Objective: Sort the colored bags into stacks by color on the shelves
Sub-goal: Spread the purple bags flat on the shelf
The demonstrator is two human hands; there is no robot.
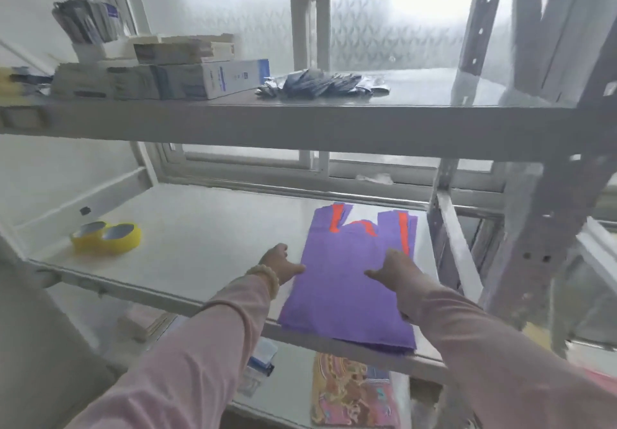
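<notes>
Left hand point(281, 262) and right hand point(399, 270), thumbs spread, touch purple bags point(347, 291).

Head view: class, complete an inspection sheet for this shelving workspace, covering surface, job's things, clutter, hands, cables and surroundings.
Surface: pale middle shelf of a metal rack.
Job's things: purple bags stacked flat at the shelf's right end, reaching over its front edge; orange-red strips show among the handles; dark bags heaped on the upper shelf.
Clutter: yellow tape rolls at the middle shelf's left; boxes on the upper shelf; patterned item on the lower shelf.
Hands: left hand touches the stack's left edge; right hand rests on top of it; neither grips.
Cables: nothing seen.
Surroundings: frosted window behind the rack.
</notes>
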